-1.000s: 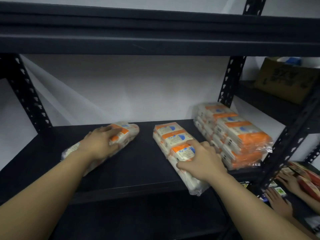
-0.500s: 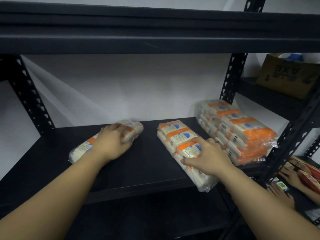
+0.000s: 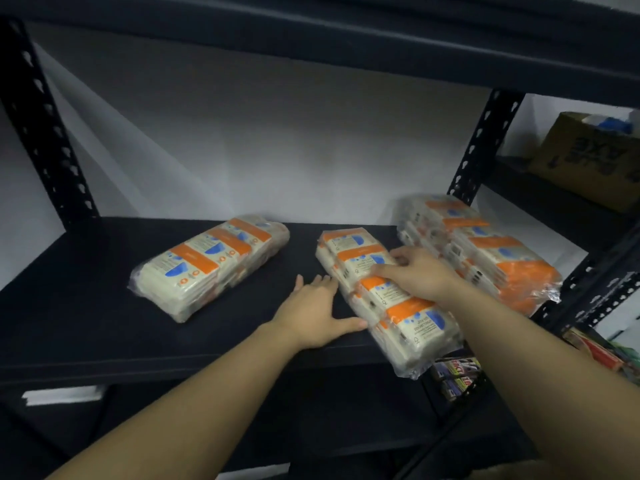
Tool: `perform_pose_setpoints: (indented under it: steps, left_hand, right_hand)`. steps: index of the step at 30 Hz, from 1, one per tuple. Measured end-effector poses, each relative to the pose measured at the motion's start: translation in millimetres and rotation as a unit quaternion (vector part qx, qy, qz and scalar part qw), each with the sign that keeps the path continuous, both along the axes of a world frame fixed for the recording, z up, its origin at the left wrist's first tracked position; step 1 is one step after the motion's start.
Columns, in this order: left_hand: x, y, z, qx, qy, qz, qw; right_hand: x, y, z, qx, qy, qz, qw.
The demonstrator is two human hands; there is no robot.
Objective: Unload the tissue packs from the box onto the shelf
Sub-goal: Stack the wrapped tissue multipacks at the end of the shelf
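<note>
Three bundles of orange-and-white tissue packs lie on the black shelf (image 3: 86,306). The left tissue pack (image 3: 207,268) lies free, slanted toward the back. The middle tissue pack (image 3: 391,306) overhangs the shelf's front edge. My right hand (image 3: 415,271) rests on top of it, fingers curled over its middle. My left hand (image 3: 315,313) is flat on the shelf with fingers spread, its thumb and fingertips against the middle pack's left side. A taller stack of tissue packs (image 3: 485,251) sits at the right end. The box is not in view.
A black upright post (image 3: 485,147) stands behind the stack. A cardboard box (image 3: 588,161) sits on the neighbouring shelf to the right. Coloured packets (image 3: 453,375) lie on a lower level at the right. An upper shelf board (image 3: 311,36) hangs overhead.
My left hand has let go of the left tissue pack and moved right to the side of the middle pack. My right hand stays on the middle pack.
</note>
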State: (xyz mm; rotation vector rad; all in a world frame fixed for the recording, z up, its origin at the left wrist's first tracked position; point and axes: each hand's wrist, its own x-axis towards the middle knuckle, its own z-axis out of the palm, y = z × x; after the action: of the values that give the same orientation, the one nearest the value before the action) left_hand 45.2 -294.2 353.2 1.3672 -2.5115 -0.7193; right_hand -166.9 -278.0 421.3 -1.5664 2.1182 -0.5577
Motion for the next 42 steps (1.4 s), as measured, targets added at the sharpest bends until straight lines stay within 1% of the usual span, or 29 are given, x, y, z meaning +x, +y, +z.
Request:
perform_pose_setpoints:
  steps: [4,10,16,19,21,25,28,30,32,34,36,38,42]
  left_hand:
    - [-3.4,5.2,-6.1,0.006,0.046,0.018,0.999]
    - [0.2,10.2,-4.6,0.003,0.057,0.021,0.998]
    - [0.4,6.9,-9.3,-0.009,0.081,0.014,0.997]
    - [1.6,-5.4,-19.0,0.012,0.147,0.026,0.989]
    - [5.5,-17.6,-20.5,0.024,0.204,0.055,0.977]
    - [6.8,-53.3,-6.3,0.029,0.29,0.132,0.948]
    - [-4.1,-82.5,6.3,0.07,0.316,0.162,0.932]
    - [-11.8,-98.2,9.7,0.107,0.308,0.149,0.934]
    - [-14.6,-112.9,10.3,0.132,0.285,0.133,0.94]
    - [-15.2,-126.3,9.4,0.128,0.255,0.118,0.951]
    - [-14.9,-138.0,7.1,0.12,0.234,0.091,0.961]
    - [-15.9,-145.3,6.0,0.12,0.251,0.082,0.957]
    - [-18.4,-147.0,5.9,0.138,0.32,0.099,0.932]
  right_hand:
    - [3.6,-9.7,-5.3,0.005,-0.032,-0.018,0.999]
    - [7.1,-9.6,-12.8,-0.012,-0.013,-0.022,1.0]
    - [11.5,-4.5,-3.2,0.01,-0.004,0.003,1.0]
    - [11.8,6.0,5.5,0.018,0.0,0.027,0.999]
    - [8.5,20.0,4.1,0.011,0.023,0.026,0.999]
    - [-0.5,68.9,-15.7,-0.066,0.083,-0.016,0.994]
    - [4.5,110.9,-36.6,-0.115,0.093,-0.065,0.987]
    - [11.9,130.2,-47.7,-0.113,0.074,-0.103,0.986]
    - [17.2,139.5,-53.6,-0.09,0.026,-0.127,0.988]
    - [20.3,142.1,-58.4,-0.077,-0.011,-0.118,0.99]
    - [21.2,141.4,-62.9,-0.098,-0.022,-0.11,0.989]
    - [19.1,141.0,-66.2,-0.14,-0.033,-0.116,0.983]
    - [14.0,141.6,-62.7,-0.184,-0.044,-0.123,0.974]
